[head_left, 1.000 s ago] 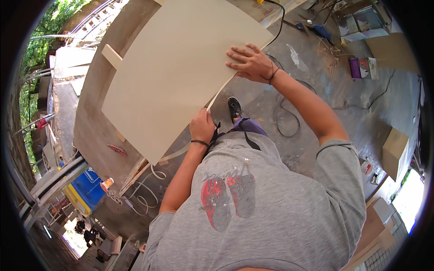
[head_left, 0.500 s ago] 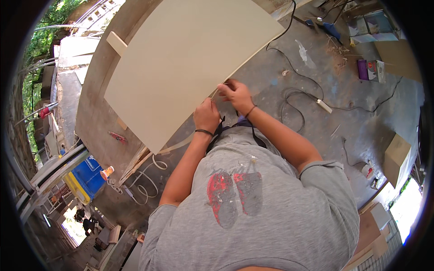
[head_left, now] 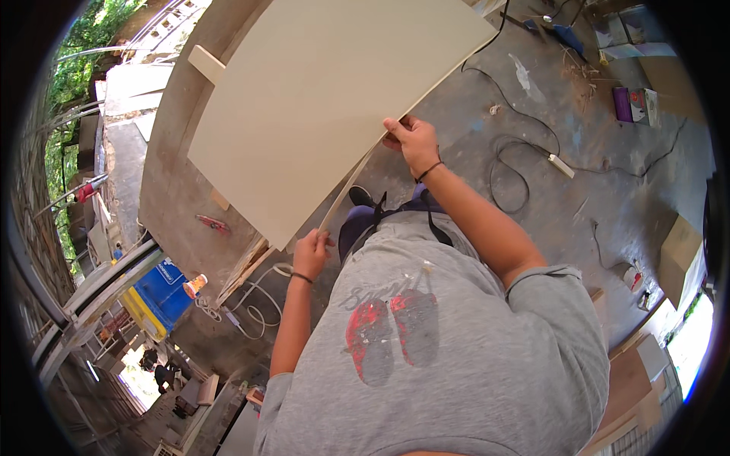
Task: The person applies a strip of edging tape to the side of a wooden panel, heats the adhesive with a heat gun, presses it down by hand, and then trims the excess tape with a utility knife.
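Observation:
A large cream-coloured panel (head_left: pixel 327 99) lies flat on the workbench in front of me, one long edge facing my body. Along that edge runs a thin pale edging strip (head_left: pixel 347 188), which comes away from the panel toward my left. My left hand (head_left: pixel 309 254) grips the loose part of the strip, near the panel's closest corner and apart from the board. Farther up, my right hand (head_left: pixel 413 144) pinches the strip against the panel edge, thumb on top and fingers partly hidden below.
Red-handled pliers (head_left: pixel 212 223) lie on the brown workbench (head_left: pixel 171 167) left of the panel. Black cable with a white power strip (head_left: pixel 561 165) winds over the floor at right. A purple box (head_left: pixel 623 105) stands beyond it. A blue and yellow container (head_left: pixel 161 295) is at left.
My left hand has moved down and left along the strip, drawing it away from the panel. My right hand has shifted slightly up and right along the edge.

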